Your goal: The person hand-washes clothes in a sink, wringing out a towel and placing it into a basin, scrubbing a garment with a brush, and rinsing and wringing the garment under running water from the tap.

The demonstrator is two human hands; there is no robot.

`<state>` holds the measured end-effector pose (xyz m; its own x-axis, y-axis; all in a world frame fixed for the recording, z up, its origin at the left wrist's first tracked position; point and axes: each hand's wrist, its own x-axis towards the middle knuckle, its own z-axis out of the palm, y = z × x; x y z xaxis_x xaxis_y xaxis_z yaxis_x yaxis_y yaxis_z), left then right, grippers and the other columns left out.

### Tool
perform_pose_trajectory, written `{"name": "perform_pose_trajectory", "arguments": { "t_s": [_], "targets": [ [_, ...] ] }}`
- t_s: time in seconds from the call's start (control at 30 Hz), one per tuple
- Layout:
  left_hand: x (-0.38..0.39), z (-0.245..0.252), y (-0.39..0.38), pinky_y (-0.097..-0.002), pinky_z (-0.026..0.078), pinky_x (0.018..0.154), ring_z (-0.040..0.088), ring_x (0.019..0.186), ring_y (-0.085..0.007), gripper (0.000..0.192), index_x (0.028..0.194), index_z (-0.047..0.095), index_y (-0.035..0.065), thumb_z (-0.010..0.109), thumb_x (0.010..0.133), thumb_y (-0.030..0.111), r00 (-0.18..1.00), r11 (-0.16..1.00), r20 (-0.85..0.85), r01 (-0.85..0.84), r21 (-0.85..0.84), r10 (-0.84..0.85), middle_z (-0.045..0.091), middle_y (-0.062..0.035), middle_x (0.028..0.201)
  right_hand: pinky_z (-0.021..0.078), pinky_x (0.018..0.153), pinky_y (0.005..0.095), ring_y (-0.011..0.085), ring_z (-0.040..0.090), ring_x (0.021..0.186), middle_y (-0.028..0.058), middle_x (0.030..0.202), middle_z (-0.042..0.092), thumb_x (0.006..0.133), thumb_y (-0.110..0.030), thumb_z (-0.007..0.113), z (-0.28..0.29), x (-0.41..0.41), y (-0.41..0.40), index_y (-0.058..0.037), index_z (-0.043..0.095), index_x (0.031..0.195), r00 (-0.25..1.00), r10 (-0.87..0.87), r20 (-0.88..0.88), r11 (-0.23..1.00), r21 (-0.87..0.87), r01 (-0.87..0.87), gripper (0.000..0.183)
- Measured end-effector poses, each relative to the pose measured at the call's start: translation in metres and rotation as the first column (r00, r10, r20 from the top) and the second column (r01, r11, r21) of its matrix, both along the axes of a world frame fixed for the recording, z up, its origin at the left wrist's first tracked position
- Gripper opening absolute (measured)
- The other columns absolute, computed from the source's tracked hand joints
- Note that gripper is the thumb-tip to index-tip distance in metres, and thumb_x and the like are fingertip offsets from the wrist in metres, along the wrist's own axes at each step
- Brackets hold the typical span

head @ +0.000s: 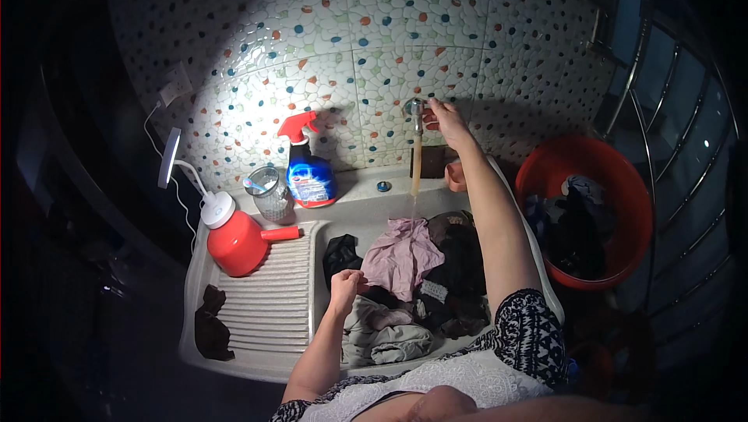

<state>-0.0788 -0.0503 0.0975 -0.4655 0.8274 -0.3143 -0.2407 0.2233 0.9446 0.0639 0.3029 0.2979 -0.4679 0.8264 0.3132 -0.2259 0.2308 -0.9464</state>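
Note:
My right hand [445, 124] reaches up to the wall tap [416, 109], its fingers at the tap's right side. A yellowish hose hangs from the spout, and a thin stream of water falls from it onto a pink cloth garment [397, 255] in the laundry sink [362, 217]. My left hand [349, 287] is closed at the left edge of the pink garment and seems to pinch it. Dark clothes [459, 252] lie to the right of the pink garment, a black piece [342, 254] to its left, and grey-green clothes [397, 337] nearer to me.
On the ribbed washboard [269, 305] stand a red plastic ladle [236, 244] and a dark cloth [213, 325]. A lamp [169, 158], a glass [272, 197] with a toothbrush and a spray bottle [311, 176] are behind. A red basin [634, 235] with clothes is right, beside a metal railing [640, 124].

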Motion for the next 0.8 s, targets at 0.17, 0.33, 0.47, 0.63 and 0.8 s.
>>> {"name": "perform_pose_trajectory", "arguments": {
  "t_s": [0.17, 0.33, 0.47, 0.63, 0.8],
  "targets": [
    [-0.006, 0.000, -0.003, -0.0292, 0.053, 0.060, 0.062, 0.067, -0.0192, 0.019, 0.090, 0.059, -0.0065, 0.046, 0.087, 0.007, 0.999, 0.999, -0.017, -0.038, -0.018, 0.038, 0.062, -0.0143, 0.081, 0.0453, 0.048, 0.0274, 0.0134, 0.056, 0.051, 0.0037, 0.068, 0.061, 0.092, -0.042, 0.046, -0.044, -0.017, -0.032, -0.0041, 0.059, 0.082, 0.935, -0.354, -0.030, 0.923, -0.170, 0.344, 0.042],
    [0.005, 0.007, 0.010, -0.0285, 0.053, 0.059, 0.061, 0.063, -0.0183, 0.019, 0.090, 0.059, -0.0064, 0.046, 0.086, 0.007, 1.000, 0.999, 0.006, -0.030, 0.039, 0.030, 0.062, -0.0127, 0.079, 0.0443, 0.045, 0.0304, 0.0148, 0.053, 0.049, 0.0049, 0.063, 0.054, 0.086, -0.012, 0.049, -0.224, 0.004, -0.125, -0.0049, 0.052, 0.086, 0.894, -0.129, 0.430, 0.967, 0.254, 0.018, 0.008],
    [-0.011, 0.006, -0.009, -0.0281, 0.053, 0.058, 0.061, 0.062, -0.0181, 0.019, 0.090, 0.060, -0.0064, 0.046, 0.084, 0.006, 0.995, 0.995, -0.024, -0.092, 0.033, 0.093, 0.062, -0.0124, 0.078, 0.0449, 0.078, 0.0456, 0.0336, 0.054, 0.097, 0.0188, 0.098, 0.057, 0.077, -0.026, 0.060, -0.249, 0.001, -0.252, -0.0061, 0.056, 0.097, 0.406, -0.335, 0.850, 0.765, 0.497, -0.409, 0.028],
    [-0.010, -0.001, -0.005, -0.0286, 0.053, 0.057, 0.061, 0.061, -0.0181, 0.019, 0.087, 0.060, -0.0056, 0.046, 0.083, 0.005, 0.995, 0.994, -0.023, -0.095, 0.061, 0.096, 0.062, -0.0117, 0.074, 0.0453, 0.076, 0.0479, 0.0380, 0.054, 0.099, 0.0206, 0.099, 0.056, 0.077, -0.023, 0.056, -0.267, 0.001, -0.237, -0.0053, 0.056, 0.093, 0.420, -0.423, 0.803, 0.733, 0.575, -0.363, 0.024],
    [0.001, 0.000, 0.002, -0.0279, 0.051, 0.054, 0.061, 0.059, -0.0181, 0.019, 0.082, 0.061, -0.0051, 0.045, 0.082, 0.006, 0.996, 0.997, -0.042, -0.072, 0.042, 0.074, 0.062, -0.0114, 0.071, 0.0458, 0.067, 0.0468, 0.0426, 0.057, 0.082, 0.0244, 0.077, 0.058, 0.077, -0.008, 0.046, -0.264, -0.004, -0.157, -0.0015, 0.056, 0.079, 0.641, -0.457, 0.617, 0.818, 0.574, 0.031, 0.012]
  ]
}}
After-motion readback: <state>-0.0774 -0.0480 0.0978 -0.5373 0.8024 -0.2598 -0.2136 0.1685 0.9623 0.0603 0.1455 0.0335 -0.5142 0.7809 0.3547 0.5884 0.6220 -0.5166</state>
